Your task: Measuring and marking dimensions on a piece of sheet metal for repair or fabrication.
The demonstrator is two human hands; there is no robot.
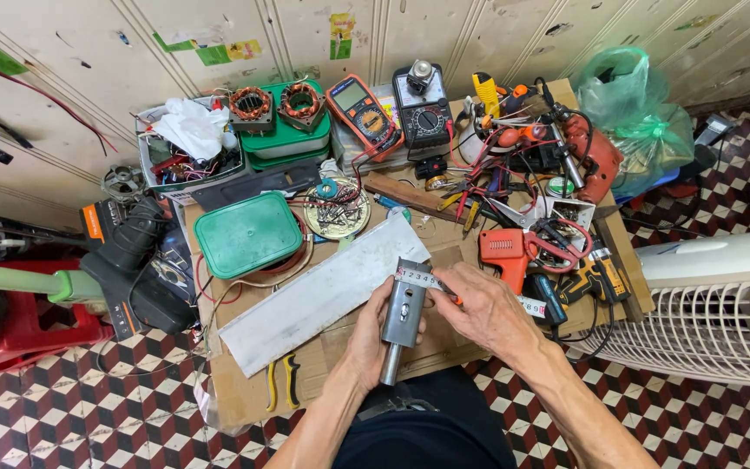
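Between my two hands, low over the cardboard-topped table (245, 391), my left hand (366, 334) has its fingers wrapped tight round a grey metal part (402, 314) with a round peg at the bottom. My right hand (488, 313) pinches a tape measure (423, 280) flat across its top end. So I think the tape is set, and reading it is left; nearby lie a white flat board (323, 291) and a green box lid (247, 234).

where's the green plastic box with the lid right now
In the head view, the green lidded box sits left of centre on the cardboard-covered table, just left of the long grey metal plate and beside the round tin of screws.
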